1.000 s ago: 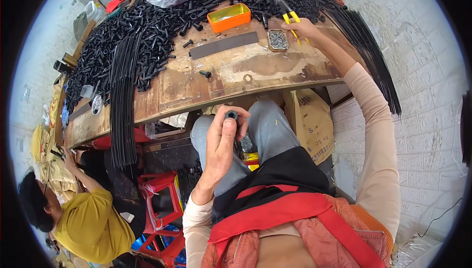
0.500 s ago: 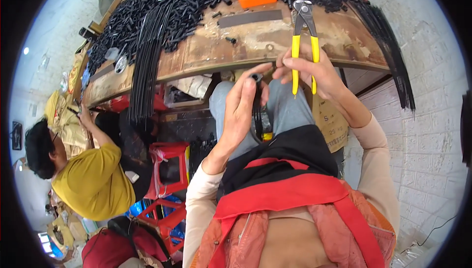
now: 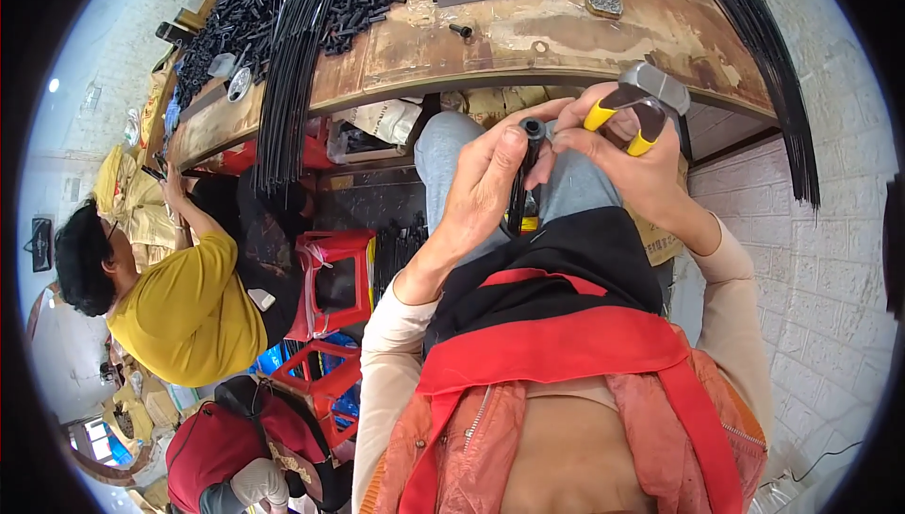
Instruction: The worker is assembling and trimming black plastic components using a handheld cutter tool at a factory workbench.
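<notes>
The left hand grasps a black hollow tube, open end upward, the right hand (it clasps yellow-handled metal pliers) being just right of this tube.

It is a workshop: a heap of small black parts and bundles of black rods lie on the wooden bench. Yellow-handled pliers show just before the bench, and a co-worker sits near its left end.
</notes>
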A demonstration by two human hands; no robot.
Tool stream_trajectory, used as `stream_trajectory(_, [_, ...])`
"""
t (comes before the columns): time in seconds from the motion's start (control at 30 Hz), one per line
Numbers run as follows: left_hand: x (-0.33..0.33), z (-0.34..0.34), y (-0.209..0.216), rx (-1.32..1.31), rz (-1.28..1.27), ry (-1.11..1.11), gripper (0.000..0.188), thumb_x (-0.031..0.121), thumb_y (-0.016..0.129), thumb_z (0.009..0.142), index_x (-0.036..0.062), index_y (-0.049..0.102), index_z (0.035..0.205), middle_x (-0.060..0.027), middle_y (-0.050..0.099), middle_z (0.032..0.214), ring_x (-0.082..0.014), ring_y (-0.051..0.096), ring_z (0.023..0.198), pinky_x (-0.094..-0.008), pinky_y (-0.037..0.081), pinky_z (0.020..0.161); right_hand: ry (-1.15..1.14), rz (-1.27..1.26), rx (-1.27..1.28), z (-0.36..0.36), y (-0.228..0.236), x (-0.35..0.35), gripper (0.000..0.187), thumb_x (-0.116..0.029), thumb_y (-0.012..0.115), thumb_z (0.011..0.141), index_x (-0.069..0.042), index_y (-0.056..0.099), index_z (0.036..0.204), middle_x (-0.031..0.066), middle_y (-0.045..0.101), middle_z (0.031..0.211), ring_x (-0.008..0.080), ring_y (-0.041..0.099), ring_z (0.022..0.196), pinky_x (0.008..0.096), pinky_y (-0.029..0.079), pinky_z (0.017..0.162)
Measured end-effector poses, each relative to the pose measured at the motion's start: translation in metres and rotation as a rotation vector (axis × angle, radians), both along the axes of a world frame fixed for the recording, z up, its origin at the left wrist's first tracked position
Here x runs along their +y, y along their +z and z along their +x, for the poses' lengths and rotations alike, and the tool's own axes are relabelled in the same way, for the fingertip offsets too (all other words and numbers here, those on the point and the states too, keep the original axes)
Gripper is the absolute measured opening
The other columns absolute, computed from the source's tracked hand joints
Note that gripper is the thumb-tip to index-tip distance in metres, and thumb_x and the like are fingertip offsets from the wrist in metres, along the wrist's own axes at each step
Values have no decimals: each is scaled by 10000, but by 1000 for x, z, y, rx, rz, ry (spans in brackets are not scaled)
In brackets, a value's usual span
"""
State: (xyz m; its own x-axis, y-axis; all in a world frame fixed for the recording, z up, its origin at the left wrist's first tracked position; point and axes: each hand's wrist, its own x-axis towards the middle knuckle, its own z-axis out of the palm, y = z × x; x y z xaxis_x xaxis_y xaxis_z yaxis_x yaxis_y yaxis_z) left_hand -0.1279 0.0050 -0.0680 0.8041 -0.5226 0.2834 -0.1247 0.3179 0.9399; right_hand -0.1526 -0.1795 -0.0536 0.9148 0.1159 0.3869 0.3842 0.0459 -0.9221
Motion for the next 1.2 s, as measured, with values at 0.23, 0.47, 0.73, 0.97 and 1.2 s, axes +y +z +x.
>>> stream_trajectory(0.23, [-2, 2, -2, -2, 10, -48, 640, 467, 339, 1038, -92, 478, 1317, -16, 534, 804, -78, 436, 694, -218, 348, 628, -46, -176, -50, -1, 3, -6, 160, 114, 623, 858, 35, 584, 991, 111, 649, 926, 174, 651, 852, 299, 529, 781])
stream_trajectory(0.47, [-4, 0, 5, -13, 87, 17, 672, 523, 349, 1019, -54, 484, 1336, -6, 554, 797, -59, 440, 671, -207, 279, 560, 12, -31, 6, 3, -5, -5, 203, 104, 609, 876, 12, 545, 1044, 122, 638, 930, 204, 668, 783, 328, 546, 756])
stream_trajectory(0.73, [5, 6, 8, 9, 63, -136, 623, 441, 357, 1042, -30, 351, 1450, 21, 441, 754, -70, 357, 671, -212, 298, 595, 140, -91, 54, 18, 11, -13, 337, 112, 680, 808, 5, 511, 1078, 72, 583, 990, 138, 580, 933, 262, 507, 793])
stream_trajectory(0.97, [3, 26, -6, 60, -79, -79, 659, 478, 300, 1042, -6, 270, 1487, 28, 400, 677, -64, 330, 602, -218, 274, 551, 167, -334, 432, 19, 51, -19, 140, -91, 580, 938, -7, 512, 1025, 27, 556, 761, 77, 514, 610, 222, 399, 545])
stream_trajectory(1.2, [-3, 21, -7, 15, 22, 0, 484, 466, 304, 1048, 32, 519, 1024, 36, 421, 673, -50, 331, 594, -215, 265, 529, 225, -730, 579, -22, 64, -28, 220, -192, 509, 988, 8, 545, 1072, 37, 577, 681, 81, 511, 545, 246, 373, 488])
